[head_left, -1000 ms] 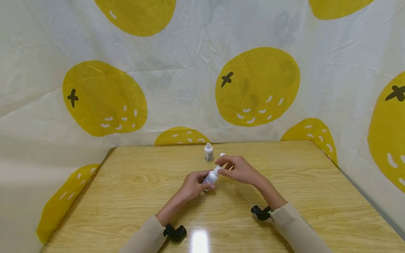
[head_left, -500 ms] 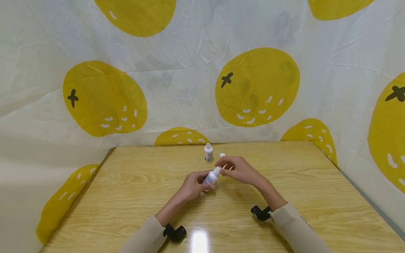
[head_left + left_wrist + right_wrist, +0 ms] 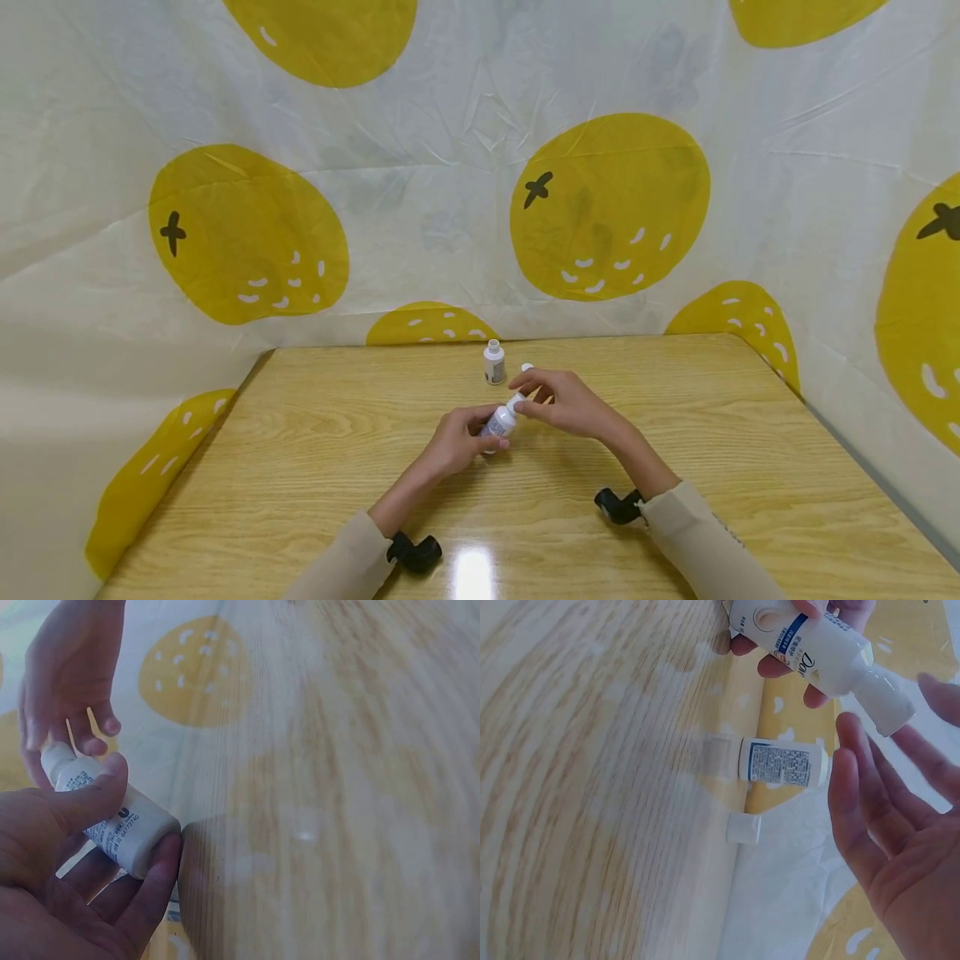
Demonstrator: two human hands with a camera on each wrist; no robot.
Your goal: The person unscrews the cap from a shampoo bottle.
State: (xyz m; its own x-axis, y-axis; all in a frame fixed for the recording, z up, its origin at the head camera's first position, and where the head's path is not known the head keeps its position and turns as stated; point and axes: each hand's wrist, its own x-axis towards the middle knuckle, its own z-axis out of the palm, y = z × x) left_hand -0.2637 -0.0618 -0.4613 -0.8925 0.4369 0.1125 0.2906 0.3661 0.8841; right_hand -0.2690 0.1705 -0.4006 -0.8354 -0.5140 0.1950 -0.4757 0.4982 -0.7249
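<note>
My left hand [image 3: 456, 442] grips a small white lotion bottle [image 3: 498, 423] round its labelled body, thumb across the front. It is tilted, its neck end up toward the right. At that end sits a white cap [image 3: 885, 703], with the thumb and fingers of my right hand [image 3: 564, 402] curved around it. In the right wrist view the fingertips are right at the cap's sides, and the other fingers [image 3: 847, 780] hang loosely. Blue print and a brand label show on the held bottle. The bottle's lower end is partly behind my left fingers in the left wrist view.
A second white bottle [image 3: 494, 363] stands uncapped near the table's back edge. A loose white cap [image 3: 744, 828] lies beside it, partly behind my right hand in the head view. Cloth with yellow fruit shapes [image 3: 611, 208] hangs behind the wooden table [image 3: 337, 417].
My right fingers have turned about the cap, closing in toward it half a second ago and now spread back as before. My left hand and its bottle have stayed in place.
</note>
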